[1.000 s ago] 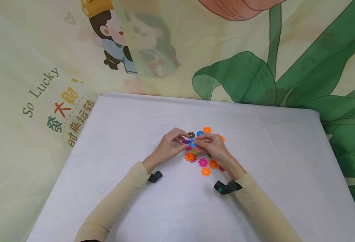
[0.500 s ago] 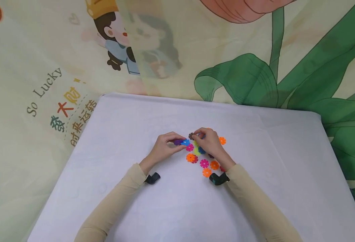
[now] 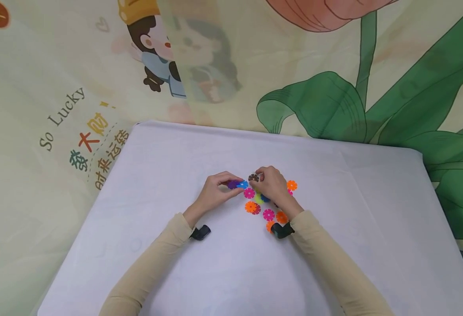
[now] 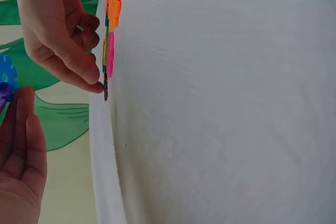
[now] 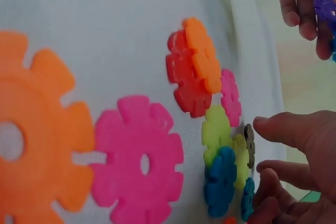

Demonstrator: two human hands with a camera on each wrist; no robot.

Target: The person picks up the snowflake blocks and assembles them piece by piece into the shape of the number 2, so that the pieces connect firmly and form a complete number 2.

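My left hand (image 3: 211,192) holds a purple snowflake disc (image 3: 232,184) joined to a blue snowflake disc (image 3: 242,184), between thumb and fingers above the table. In the left wrist view part of that blue disc (image 4: 7,72) shows beside the fingertips. My right hand (image 3: 274,185) is down at a brown snowflake disc (image 3: 253,177); thumb and forefinger pinch its edges. The right wrist view shows the thumb and forefinger at opposite edges of this brown disc (image 5: 250,142). Under the palm lie a yellow-green disc (image 5: 215,129) and a dark blue disc (image 5: 220,182).
Several more discs lie close around: a pink disc (image 3: 249,193), an orange disc (image 3: 250,206) overlapping a red disc (image 3: 256,209), and another orange disc (image 3: 292,185) to the right. A white cloth covers the table (image 3: 184,149); a printed curtain (image 3: 223,109) hangs behind.
My left hand drew back leftward with the joined purple and blue discs. The right hand let go of the blue disc, moved up to the brown disc and closed its fingertips on it.
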